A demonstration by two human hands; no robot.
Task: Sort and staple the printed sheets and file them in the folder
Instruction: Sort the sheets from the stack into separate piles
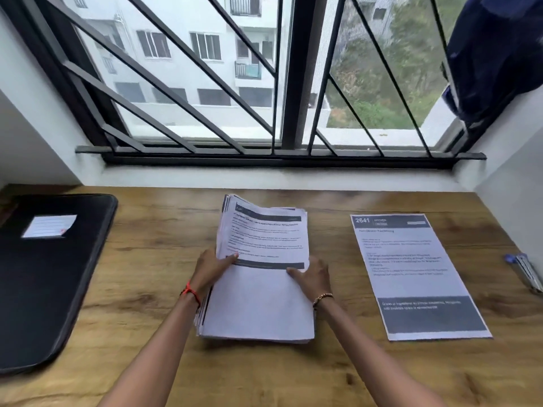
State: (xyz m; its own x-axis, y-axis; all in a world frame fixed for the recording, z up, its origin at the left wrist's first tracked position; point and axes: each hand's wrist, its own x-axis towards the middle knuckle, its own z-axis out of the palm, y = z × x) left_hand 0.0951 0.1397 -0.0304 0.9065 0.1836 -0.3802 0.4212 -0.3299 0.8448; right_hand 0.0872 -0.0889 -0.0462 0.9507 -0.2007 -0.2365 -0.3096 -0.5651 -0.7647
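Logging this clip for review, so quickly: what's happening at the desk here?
A person is sorting a stack of printed sheets in the middle of the desk. The left hand and right hand pinch the lower edge of the top sheet, raised off the stack. A single sheet lies apart to the right. The black folder sits closed on the left; the stapler lies untouched at the far right.

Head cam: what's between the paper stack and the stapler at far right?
In the head view, one loose printed sheet headed 2641 lies flat on the desk between the stack and the stapler, touching neither.
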